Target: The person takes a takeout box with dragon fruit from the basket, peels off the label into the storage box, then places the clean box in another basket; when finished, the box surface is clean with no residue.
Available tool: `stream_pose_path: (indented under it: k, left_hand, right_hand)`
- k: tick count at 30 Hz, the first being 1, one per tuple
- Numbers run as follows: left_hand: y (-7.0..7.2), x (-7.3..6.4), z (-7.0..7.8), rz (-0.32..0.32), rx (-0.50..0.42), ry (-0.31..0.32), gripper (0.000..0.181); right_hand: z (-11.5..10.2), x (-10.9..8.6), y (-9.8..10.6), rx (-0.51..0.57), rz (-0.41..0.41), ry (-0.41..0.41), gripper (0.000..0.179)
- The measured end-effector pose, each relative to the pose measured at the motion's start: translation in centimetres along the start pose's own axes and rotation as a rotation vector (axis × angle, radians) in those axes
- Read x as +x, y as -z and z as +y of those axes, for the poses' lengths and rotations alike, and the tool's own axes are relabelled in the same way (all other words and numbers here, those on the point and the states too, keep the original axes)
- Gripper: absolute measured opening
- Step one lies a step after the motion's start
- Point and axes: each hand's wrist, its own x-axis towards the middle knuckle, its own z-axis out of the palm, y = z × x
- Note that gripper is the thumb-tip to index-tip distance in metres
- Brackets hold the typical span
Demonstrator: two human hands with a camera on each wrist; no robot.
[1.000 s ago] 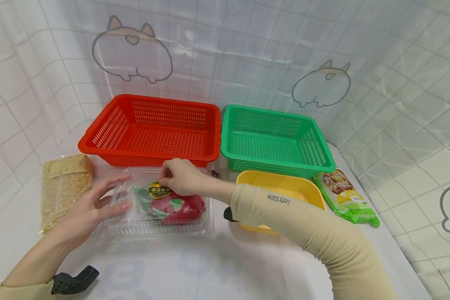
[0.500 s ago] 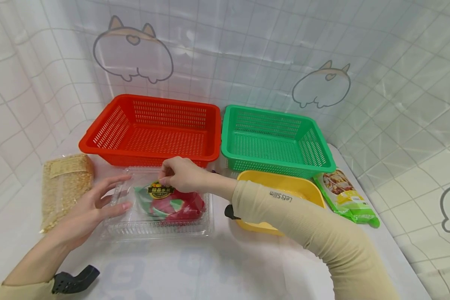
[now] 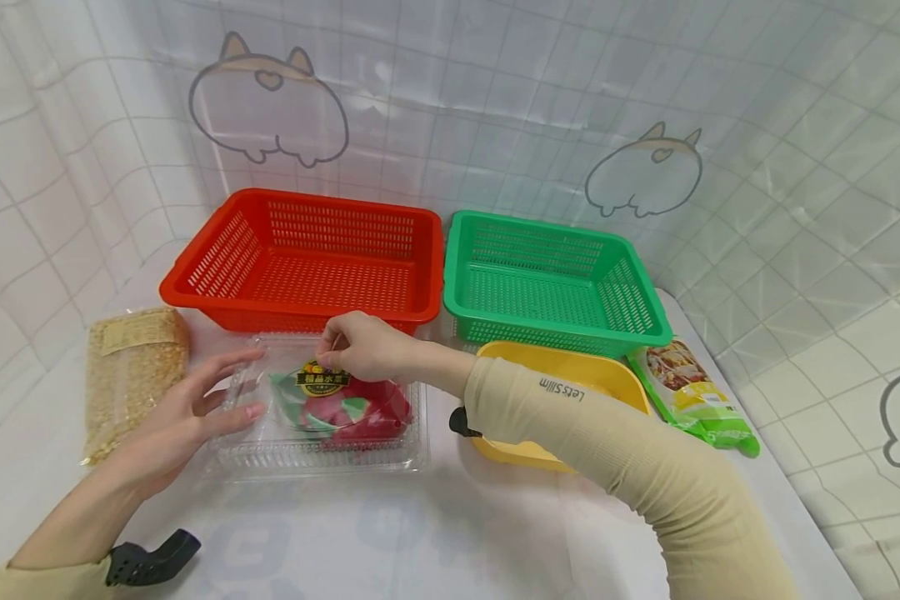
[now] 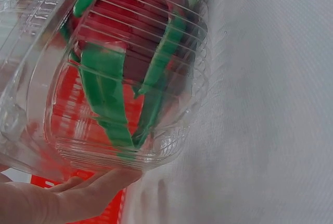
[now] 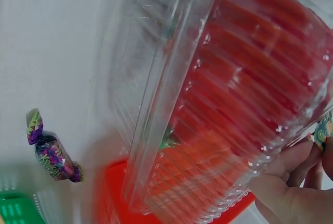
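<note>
A clear plastic clamshell box point(image 3: 318, 458) holds a red dragon fruit point(image 3: 375, 414) with green scales. On its lid is a round black-and-gold sticker point(image 3: 324, 380). Fingers of my right hand point(image 3: 371, 348) pinch the sticker at its upper edge; in the right wrist view a patterned bit of the sticker point(image 5: 323, 130) shows at the fingertips. My left hand point(image 3: 183, 412) rests against the box's left side, thumb and fingers extended. Seen from the left wrist, the fingers point(image 4: 99, 195) lie along the box wall.
Behind the box stand a red basket point(image 3: 300, 317) and a green basket point(image 3: 555, 337). A yellow tray point(image 3: 562, 358) is partly under the right forearm, with a green food packet point(image 3: 690, 392) beyond. A grain bag point(image 3: 135, 367) lies left. One wrapped candy point(image 5: 54, 156) lies beside the box.
My right hand has risen slightly, uncovering more of the sticker. The candy by the right wrist is now hidden in the head view. My left hand stays in place.
</note>
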Motion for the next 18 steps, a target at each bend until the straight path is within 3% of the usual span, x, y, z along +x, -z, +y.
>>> stream_pose_path:
  k: [6,18]
  left_hand:
    - [0.06,-0.05,-0.15,0.009,0.020,-0.009,0.067]
    - [0.05,0.01,-0.14,0.006,0.012,-0.015,0.067]
  right_hand:
    - [0.00,0.10,0.08,0.073,-0.022,-0.017,0.007]
    - [0.17,0.17,0.29,0.118,-0.029,-0.018,0.005]
